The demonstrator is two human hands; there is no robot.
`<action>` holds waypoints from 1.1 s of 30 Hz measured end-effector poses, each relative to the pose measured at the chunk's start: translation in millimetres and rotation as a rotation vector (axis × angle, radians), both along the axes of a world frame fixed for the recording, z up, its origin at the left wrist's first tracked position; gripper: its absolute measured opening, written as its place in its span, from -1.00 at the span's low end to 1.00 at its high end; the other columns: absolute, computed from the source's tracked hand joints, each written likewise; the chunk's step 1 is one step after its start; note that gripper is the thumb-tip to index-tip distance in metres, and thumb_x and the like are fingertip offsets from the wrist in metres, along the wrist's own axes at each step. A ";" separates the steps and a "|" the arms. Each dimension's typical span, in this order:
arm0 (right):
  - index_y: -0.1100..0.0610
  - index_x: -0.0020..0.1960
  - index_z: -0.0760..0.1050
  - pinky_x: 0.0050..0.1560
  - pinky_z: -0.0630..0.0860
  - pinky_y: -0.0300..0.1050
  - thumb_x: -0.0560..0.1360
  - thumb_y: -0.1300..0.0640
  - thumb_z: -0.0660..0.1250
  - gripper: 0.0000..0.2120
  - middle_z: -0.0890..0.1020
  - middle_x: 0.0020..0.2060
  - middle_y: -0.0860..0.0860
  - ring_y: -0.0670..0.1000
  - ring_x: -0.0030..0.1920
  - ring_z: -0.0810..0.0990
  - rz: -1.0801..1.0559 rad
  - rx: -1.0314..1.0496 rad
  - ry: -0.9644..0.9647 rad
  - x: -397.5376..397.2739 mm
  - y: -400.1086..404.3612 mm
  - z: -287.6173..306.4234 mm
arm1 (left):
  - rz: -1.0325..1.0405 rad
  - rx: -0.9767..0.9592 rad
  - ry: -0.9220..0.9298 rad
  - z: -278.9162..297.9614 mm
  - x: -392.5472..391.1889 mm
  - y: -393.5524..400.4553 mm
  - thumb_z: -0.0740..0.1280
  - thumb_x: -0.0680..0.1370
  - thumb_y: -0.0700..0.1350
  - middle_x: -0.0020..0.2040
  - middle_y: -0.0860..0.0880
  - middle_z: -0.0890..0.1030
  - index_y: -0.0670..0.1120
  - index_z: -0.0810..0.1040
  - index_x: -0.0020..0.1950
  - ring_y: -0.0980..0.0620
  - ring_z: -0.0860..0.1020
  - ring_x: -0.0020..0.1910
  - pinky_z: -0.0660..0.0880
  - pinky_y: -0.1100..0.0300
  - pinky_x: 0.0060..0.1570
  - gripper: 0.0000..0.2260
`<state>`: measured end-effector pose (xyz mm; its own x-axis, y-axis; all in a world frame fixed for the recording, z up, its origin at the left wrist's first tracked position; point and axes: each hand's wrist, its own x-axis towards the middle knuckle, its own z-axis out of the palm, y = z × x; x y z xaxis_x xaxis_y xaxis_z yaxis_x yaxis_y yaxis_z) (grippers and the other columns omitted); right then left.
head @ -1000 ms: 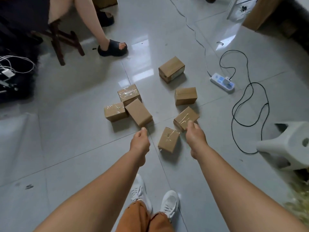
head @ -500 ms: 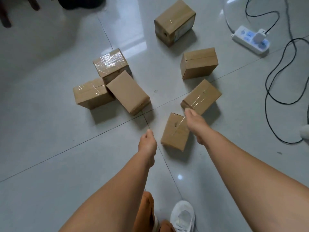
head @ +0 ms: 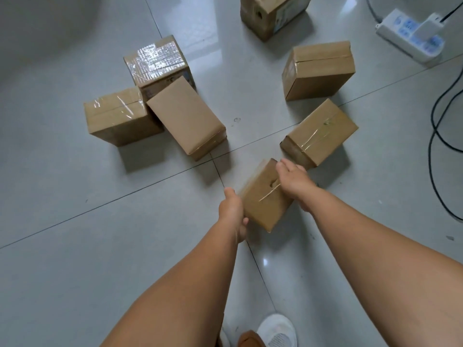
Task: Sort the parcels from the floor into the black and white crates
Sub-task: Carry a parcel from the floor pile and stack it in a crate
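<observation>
Head view: we are clasping the nearest parcel point(head: 263, 196) between our left hand point(head: 233, 211) and right hand point(head: 294, 182); six other parcels are lying beyond it, unsorted, no crates showing.

parcels point(head: 265, 196): matt brown cardboard, glossy clear tape | floor point(head: 75, 221): smooth glossy tile | power strip point(head: 411, 36): white plastic

Grey glossy tiled floor point(head: 75, 221) with dark grout lines crossing near centre. Seven brown cardboard parcels on it. Left cluster of three touching: taped parcel point(head: 117, 116), plain parcel point(head: 185, 116) tilted against them, shiny-taped parcel point(head: 157, 61) behind. Right side: parcel point(head: 318, 71), taped parcel point(head: 320, 134) near it, nearest parcel point(head: 263, 196). Far parcel point(head: 270, 13) at top edge. White power strip point(head: 411, 33) and black cable point(head: 436, 126) at right.
</observation>
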<state>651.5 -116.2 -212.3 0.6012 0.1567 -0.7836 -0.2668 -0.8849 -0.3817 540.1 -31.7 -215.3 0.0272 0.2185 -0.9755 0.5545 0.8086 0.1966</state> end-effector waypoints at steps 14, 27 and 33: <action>-0.13 0.43 0.32 0.25 0.30 0.04 0.58 -0.26 -0.07 -0.49 0.37 0.38 0.06 0.10 0.33 0.36 -0.360 0.206 0.093 -21.6 21.8 236.6 | -0.111 0.307 -0.173 251.0 -24.9 52.3 0.19 0.62 -0.03 0.23 -0.06 0.54 0.03 0.42 0.38 -0.02 0.51 0.16 0.44 0.23 -0.16 -0.68; 0.04 0.33 0.43 0.11 0.34 -0.01 0.42 -0.47 0.02 -0.26 0.55 0.20 0.04 0.12 0.24 0.51 -0.231 0.414 0.141 -65.4 56.2 473.6 | 0.137 0.569 -0.291 492.1 -105.6 65.6 0.12 0.48 0.32 0.13 -0.06 0.58 -0.02 0.48 0.18 -0.02 0.53 0.12 0.49 0.01 0.11 -0.50; -0.05 0.29 0.43 -0.23 0.35 -0.14 0.57 -0.21 0.16 -0.61 0.54 0.15 -0.01 -0.02 -0.02 0.50 -0.048 0.566 0.144 -122.2 84.4 547.2 | 0.181 0.698 -0.283 565.1 -177.9 68.8 0.20 0.53 0.17 0.18 -0.02 0.58 0.05 0.52 0.28 -0.02 0.53 0.15 0.50 -0.02 0.18 -0.62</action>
<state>529.3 -31.8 334.8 0.5119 0.5498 -0.6600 -0.3855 -0.5396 -0.7485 362.2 37.2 349.7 0.1600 0.8049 -0.5714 0.2783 0.5186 0.8085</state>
